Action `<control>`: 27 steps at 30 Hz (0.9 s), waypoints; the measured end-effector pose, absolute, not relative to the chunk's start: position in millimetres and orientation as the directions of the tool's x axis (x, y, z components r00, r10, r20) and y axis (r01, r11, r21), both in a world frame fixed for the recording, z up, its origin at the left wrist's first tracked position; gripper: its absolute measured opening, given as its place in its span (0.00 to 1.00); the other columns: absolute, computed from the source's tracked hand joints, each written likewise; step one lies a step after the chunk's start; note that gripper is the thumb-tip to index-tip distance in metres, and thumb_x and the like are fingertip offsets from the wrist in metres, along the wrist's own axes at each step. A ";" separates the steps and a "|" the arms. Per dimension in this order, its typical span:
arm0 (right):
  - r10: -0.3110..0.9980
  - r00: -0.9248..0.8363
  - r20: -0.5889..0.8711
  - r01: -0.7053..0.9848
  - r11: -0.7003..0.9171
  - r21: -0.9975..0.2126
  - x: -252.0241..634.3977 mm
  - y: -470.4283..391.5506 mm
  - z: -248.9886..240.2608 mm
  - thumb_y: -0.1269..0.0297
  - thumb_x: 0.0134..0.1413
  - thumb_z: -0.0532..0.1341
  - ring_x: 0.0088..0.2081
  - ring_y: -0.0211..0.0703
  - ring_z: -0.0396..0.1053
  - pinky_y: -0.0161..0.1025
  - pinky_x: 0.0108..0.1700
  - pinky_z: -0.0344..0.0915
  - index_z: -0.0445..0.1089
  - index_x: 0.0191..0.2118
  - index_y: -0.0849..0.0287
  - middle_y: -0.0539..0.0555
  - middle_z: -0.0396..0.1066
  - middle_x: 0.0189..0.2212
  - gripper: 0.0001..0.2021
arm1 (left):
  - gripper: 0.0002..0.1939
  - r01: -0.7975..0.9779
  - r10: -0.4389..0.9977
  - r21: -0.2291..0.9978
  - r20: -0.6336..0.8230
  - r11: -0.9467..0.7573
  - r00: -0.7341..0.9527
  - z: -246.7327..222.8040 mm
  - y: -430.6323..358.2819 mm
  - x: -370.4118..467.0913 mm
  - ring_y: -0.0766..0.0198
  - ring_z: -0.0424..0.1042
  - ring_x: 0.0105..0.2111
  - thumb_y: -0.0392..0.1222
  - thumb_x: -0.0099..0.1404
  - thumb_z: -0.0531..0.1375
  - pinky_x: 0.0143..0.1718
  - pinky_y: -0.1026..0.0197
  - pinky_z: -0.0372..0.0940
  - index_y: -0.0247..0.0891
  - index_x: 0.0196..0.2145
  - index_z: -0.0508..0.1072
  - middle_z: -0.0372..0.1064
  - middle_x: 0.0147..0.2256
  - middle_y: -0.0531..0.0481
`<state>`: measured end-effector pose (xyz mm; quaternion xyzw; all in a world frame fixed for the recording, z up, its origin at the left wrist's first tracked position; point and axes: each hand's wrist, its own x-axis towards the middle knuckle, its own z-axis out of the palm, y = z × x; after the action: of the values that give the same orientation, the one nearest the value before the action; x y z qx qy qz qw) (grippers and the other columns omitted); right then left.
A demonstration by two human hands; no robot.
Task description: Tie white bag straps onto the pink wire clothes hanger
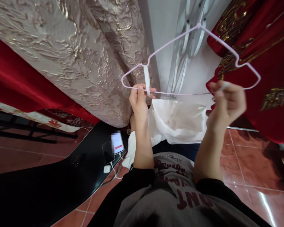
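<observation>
A pale pink clothes hanger (174, 40) is held up in front of me. At its left end, my left hand (140, 96) pinches the bottom bar. Beside those fingers, a white strap (146, 78) loops around the hanger. At the right end, my right hand (228, 101) has curled fingers beside the bottom bar and is blurred by motion. A bit of white shows at its fingertips, too smeared to make out. A white satin-like garment (180, 116) hangs below the bar, over my lap; its upper right corner is close to my right hand.
Textured beige fabric (85, 63) and red cloth (11, 72) hang at the left. Red fabric with gold trim (257, 72) hangs at the right. Two phones, one a lit phone (117, 142), lie with charging cables on a black seat (68, 176). Metal racking (183, 60) stands behind the hanger.
</observation>
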<state>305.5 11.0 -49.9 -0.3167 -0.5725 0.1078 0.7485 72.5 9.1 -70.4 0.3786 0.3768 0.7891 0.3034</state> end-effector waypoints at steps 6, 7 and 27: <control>0.770 -0.124 0.626 0.497 0.594 -0.632 289.9 5.2 -47.8 0.58 0.67 0.65 0.54 0.53 0.77 0.58 0.61 0.70 0.77 0.47 0.50 0.54 0.83 0.49 0.07 | 0.18 -0.154 0.801 0.874 0.336 -0.462 -0.495 -72.5 4.2 66.2 0.64 0.78 0.30 0.61 0.76 0.62 0.35 0.61 0.73 0.44 0.38 0.74 0.82 0.35 0.49; 0.766 -0.119 0.632 0.505 0.595 -0.625 289.5 5.4 -49.1 0.58 0.67 0.65 0.53 0.52 0.77 0.58 0.61 0.70 0.77 0.47 0.50 0.53 0.83 0.48 0.07 | 0.17 -0.154 0.818 0.885 0.323 -0.439 -0.476 -72.2 2.0 63.8 0.63 0.79 0.31 0.60 0.75 0.63 0.36 0.61 0.74 0.44 0.38 0.75 0.82 0.35 0.49; 0.765 -0.174 0.620 0.425 0.626 -0.654 298.6 3.2 -50.5 0.59 0.68 0.64 0.52 0.50 0.76 0.55 0.61 0.68 0.77 0.48 0.49 0.51 0.83 0.48 0.07 | 0.14 -0.242 0.768 0.807 0.352 -0.538 -0.536 -15.5 -31.7 15.7 0.49 0.70 0.68 0.57 0.70 0.64 0.51 0.51 0.74 0.53 0.49 0.81 0.76 0.63 0.50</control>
<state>298.6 3.2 -50.5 -0.3982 -0.7474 0.1687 0.5044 15.7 -31.7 -15.5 0.3635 0.3617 0.7982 0.3162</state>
